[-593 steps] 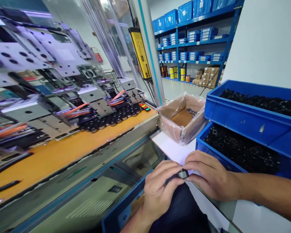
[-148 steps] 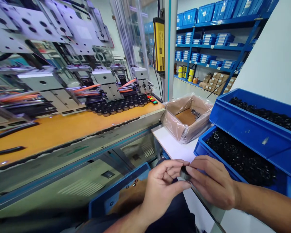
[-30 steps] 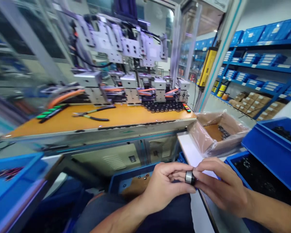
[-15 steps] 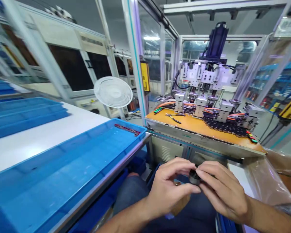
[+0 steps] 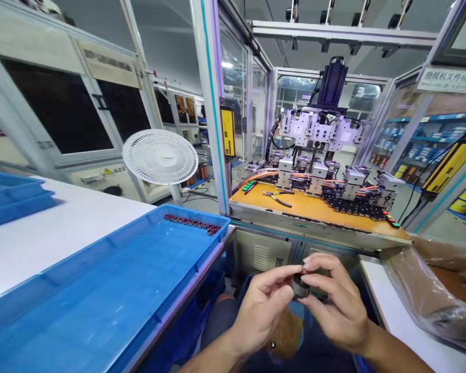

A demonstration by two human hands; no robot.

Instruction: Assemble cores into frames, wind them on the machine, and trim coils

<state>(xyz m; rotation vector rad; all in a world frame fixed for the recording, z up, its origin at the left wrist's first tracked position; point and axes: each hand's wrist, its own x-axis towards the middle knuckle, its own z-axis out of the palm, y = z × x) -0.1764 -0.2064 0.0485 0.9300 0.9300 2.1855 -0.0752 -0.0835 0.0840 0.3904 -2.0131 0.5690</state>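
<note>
A small dark ring-shaped motor core (image 5: 300, 286) is held between my two hands, above my lap. My left hand (image 5: 264, 305) grips its left side with thumb and forefinger. From the right, my right hand (image 5: 336, 300) pinches it, the fingertips of both hands meeting near its top. Fingers cover much of the core, so its inner detail is hard to make out. Under the hands lies a brownish, bag-like thing (image 5: 287, 334) that I cannot name for sure.
At left, a long blue tray (image 5: 101, 290) holds a row of reddish wound parts (image 5: 192, 223) at its far end. Ahead stands a winding machine (image 5: 322, 134); pliers (image 5: 279, 198) and several dark cores (image 5: 353, 207) lie on its orange deck. A plastic-lined box (image 5: 423, 290) sits right.
The camera view has turned a little to the right and up. Both hands still hold the core, now slightly further left in view; the right fingers have shifted around it.
</note>
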